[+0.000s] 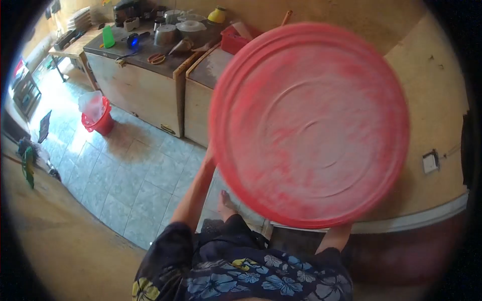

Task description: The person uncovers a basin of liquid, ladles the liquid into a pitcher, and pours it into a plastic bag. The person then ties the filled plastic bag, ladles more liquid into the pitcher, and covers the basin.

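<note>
A large red round lid or tray (311, 125), its face covered with whitish powder or residue, is held up in front of me and fills the centre right of the head view. My left hand (212, 151) is at its lower left edge, with the fingers hidden by the rim. Behind its bottom edge, my right forearm (337, 237) disappears, so that hand is out of sight. Both arms support the red disc in the air, tilted so that its powdery face is towards the camera.
Pots, scissors (156, 58) and a green cup (108, 37) stand on a counter (100, 46). Beyond the disc is a red basket (232, 41). A red bucket (104, 122) with a plastic bag sits on the tiled floor (150, 175). Walls flank both sides.
</note>
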Tool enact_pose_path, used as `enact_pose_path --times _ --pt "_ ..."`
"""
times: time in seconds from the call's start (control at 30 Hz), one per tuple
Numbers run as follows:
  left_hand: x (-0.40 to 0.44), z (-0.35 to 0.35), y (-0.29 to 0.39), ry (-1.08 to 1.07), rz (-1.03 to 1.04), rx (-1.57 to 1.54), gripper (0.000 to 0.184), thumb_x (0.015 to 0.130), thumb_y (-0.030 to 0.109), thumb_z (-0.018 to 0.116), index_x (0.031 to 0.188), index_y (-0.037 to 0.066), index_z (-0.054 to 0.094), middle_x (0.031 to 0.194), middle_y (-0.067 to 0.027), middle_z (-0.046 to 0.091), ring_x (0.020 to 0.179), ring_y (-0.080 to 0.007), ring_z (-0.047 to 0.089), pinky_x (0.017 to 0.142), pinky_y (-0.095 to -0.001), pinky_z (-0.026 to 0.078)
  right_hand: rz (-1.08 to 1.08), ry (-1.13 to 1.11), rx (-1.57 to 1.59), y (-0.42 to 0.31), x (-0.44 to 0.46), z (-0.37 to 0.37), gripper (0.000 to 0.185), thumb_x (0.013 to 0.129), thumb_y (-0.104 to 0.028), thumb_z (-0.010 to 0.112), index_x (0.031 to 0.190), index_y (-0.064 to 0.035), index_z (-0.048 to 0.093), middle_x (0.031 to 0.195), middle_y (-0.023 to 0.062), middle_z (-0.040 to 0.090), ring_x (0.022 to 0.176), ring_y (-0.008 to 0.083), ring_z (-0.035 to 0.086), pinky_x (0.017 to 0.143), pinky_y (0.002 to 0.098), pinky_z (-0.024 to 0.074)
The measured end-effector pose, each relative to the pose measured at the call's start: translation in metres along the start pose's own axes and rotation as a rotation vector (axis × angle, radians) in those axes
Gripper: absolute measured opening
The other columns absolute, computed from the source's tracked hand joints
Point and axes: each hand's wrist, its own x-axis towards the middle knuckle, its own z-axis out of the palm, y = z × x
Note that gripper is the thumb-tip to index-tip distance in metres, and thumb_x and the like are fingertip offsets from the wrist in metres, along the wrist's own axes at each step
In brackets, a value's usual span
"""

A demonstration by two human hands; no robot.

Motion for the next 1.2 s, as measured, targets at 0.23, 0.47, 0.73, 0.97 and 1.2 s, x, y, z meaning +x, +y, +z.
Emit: enact_pose_path --times 0.23,0.47,0.73,0.97,1.2 --pt "0.221 0.093 0.019 0.033 0.309 0.303 0.047 0.092 0.031 0.047 0.127 -0.002 0.046 0.113 -0.0099 0.06 0.106 -0.0183 0.054 0.092 -0.0308 0.04 0.047 0.09 0.211 0.012 0.039 0.016 0.035 0.084 -0.027 0.06 0.103 0.0022 0.063 0.093 0.0068 0.063 0.081 0.0183 0.058 0.071 0.0362 0.048" --pt "0.309 0.127 -0.024 0.195 0.308 0.631 0.05 0.081 0.037 0.06 0.113 -0.001 0.055 0.105 -0.0229 0.061 0.101 -0.028 0.059 0.085 -0.0362 0.045 0.066 0.124 0.288 0.02 0.086 0.029 0.036 0.083 -0.028 0.061 0.104 0.0015 0.063 0.094 0.0069 0.063 0.081 0.0189 0.058 0.071 0.0368 0.048" --pt "0.326 0.168 -0.034 0.301 0.371 0.892 0.028 0.079 0.017 0.051 0.102 0.003 0.059 0.093 -0.0231 0.063 0.088 -0.042 0.059 0.077 -0.0476 0.047 0.029 0.174 0.305 0.0 0.133 0.001 0.037 0.082 -0.029 0.062 0.104 0.0008 0.063 0.095 0.0069 0.063 0.081 0.0197 0.058 0.071 0.0374 0.048" --pt "0.385 0.217 -0.007 0.308 0.484 1.16 0.019 0.071 0.011 0.051 0.08 -0.002 0.062 0.082 -0.0251 0.063 0.079 -0.0402 0.062 0.072 -0.0494 0.049 -0.032 0.127 0.33 -0.035 0.217 -0.006 0.038 0.082 -0.03 0.062 0.105 0.0001 0.062 0.096 0.007 0.063 0.081 0.0203 0.058 0.072 0.038 0.048" --pt "0.421 0.225 -0.001 0.349 0.401 1.341 0.02 0.069 0.01 0.051 0.07 -0.005 0.064 0.073 -0.027 0.062 0.073 -0.0395 0.063 0.068 -0.0453 0.052 0.02 -0.11 0.396 -0.049 0.35 0.048 0.038 0.081 -0.03 0.063 0.105 -0.0006 0.062 0.097 0.007 0.062 0.081 0.0209 0.058 0.072 0.0385 0.048"
